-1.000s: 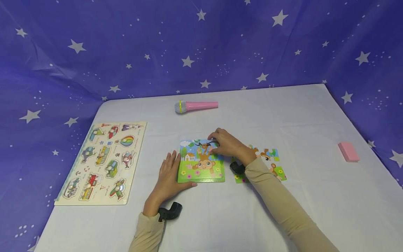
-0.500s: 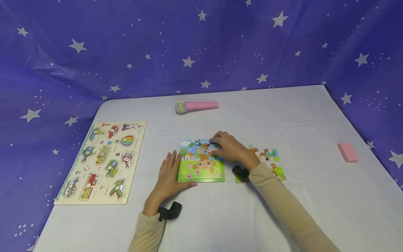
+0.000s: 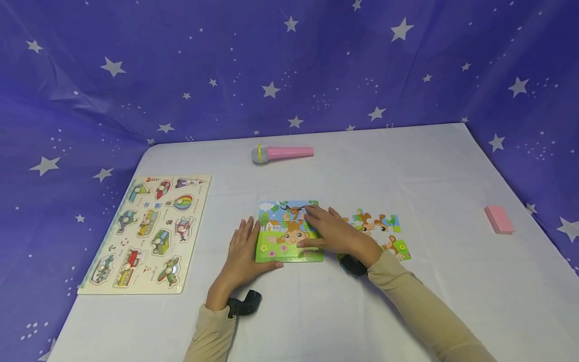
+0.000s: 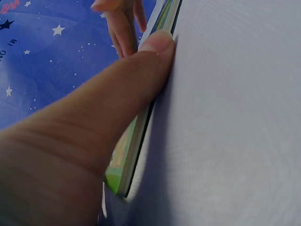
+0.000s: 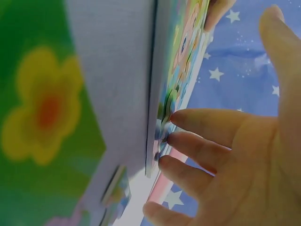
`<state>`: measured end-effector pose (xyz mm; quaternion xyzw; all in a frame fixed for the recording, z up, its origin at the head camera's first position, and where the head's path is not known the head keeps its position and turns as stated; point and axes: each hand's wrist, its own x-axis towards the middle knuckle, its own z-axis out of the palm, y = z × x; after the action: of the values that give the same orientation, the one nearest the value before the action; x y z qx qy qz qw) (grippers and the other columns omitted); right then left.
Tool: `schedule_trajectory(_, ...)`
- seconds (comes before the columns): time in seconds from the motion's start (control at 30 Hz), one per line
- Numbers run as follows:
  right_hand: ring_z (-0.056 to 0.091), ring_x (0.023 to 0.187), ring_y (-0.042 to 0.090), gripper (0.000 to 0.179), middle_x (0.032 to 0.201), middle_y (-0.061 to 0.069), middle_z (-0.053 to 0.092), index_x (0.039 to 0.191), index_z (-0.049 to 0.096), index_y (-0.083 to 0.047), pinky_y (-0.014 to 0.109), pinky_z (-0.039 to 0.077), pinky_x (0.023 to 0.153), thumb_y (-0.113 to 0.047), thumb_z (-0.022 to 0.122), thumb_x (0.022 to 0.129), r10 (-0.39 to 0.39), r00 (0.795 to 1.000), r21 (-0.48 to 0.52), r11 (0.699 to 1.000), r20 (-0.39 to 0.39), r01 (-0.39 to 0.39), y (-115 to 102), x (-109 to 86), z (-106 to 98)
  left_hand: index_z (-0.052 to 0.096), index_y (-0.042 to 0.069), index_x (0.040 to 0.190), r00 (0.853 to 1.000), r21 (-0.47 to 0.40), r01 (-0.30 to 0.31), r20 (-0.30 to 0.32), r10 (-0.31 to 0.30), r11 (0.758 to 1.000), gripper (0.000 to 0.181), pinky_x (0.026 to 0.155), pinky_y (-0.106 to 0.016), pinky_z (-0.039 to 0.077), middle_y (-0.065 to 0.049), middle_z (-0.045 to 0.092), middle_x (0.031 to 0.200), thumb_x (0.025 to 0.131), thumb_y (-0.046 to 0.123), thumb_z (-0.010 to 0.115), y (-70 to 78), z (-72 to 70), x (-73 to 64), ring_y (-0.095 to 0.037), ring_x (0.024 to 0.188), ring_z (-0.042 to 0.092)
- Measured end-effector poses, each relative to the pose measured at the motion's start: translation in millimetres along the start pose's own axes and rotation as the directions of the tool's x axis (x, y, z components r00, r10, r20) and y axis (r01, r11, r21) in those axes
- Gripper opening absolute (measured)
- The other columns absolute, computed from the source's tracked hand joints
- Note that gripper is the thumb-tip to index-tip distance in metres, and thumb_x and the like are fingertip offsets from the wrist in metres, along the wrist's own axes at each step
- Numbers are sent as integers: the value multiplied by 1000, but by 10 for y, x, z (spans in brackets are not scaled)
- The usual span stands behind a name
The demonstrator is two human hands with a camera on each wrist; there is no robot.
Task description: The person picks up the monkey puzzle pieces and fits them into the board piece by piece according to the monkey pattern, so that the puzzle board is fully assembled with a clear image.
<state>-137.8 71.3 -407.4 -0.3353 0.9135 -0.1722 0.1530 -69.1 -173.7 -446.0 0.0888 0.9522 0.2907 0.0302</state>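
Observation:
A small monkey jigsaw puzzle (image 3: 278, 244) lies flat on the table in the head view. My left hand (image 3: 243, 254) rests against its left side with the fingers straight. In the left wrist view, the thumb (image 4: 146, 66) touches the front edge of the puzzle. My right hand (image 3: 336, 234) is over the puzzle's right side, and in the right wrist view its extended fingers (image 5: 197, 120) touch the top surface near a corner. Right of the puzzle lie several loose puzzle pieces (image 3: 388, 223), showing another monkey picture, partly covered by the right wrist and its camera.
A wooden peg puzzle board (image 3: 149, 236) with vehicles lies at the left. At the back is a pink toy microphone (image 3: 289, 152). A pink block (image 3: 499, 219) sits near the right edge. Behind the white table (image 3: 434, 166) hangs a starry purple cloth (image 3: 334, 60).
My right hand has gone from bent fingers at the puzzle's upper right corner to straighter fingers laid over its right side, a little nearer me. The left hand stays put.

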Motion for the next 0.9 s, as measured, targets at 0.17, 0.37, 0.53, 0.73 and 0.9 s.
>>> schedule_trajectory(0.17,20,139,29,84,149,15,24,138,34,-1,55,14,112,-58,53,80,-21,1000,-26,999,0,21,-12,-23,0,18,1,144,1000,0,-5,-5,5,1000,111,113,-51,7,-18,10,152,64,53,74,-9,13,3,-35,141,3)
schedule_trajectory(0.37,21,139,30,81,149,16,25,137,36,1,55,16,111,-55,53,82,-22,1000,-33,999,1,22,-21,-22,4,19,1,144,1000,5,-13,-14,13,1000,111,113,-52,7,-18,12,152,63,53,75,-14,25,8,-35,141,4)
schedule_trajectory(0.53,20,139,30,77,149,15,24,138,35,0,54,18,111,-54,50,85,-8,1000,-29,1000,0,8,-18,-17,24,19,1,144,1000,5,-15,-18,15,1000,111,113,-52,7,-18,12,152,62,53,75,-18,28,9,-35,141,4)
schedule_trajectory(0.73,21,138,32,74,149,17,24,137,35,1,49,25,110,-50,51,87,-28,999,-35,999,-16,27,-5,-19,37,19,1,144,1000,-1,-15,-15,15,1000,111,113,-52,7,-18,12,152,63,52,75,-22,25,5,-35,141,4)
schedule_trajectory(0.9,27,135,34,73,147,19,27,136,39,-1,47,29,108,-47,59,83,-51,998,-57,997,-40,49,20,-18,19,20,0,143,999,-1,-24,-27,24,1000,110,112,-53,8,-19,13,151,63,51,75,-26,32,6,-36,140,5)
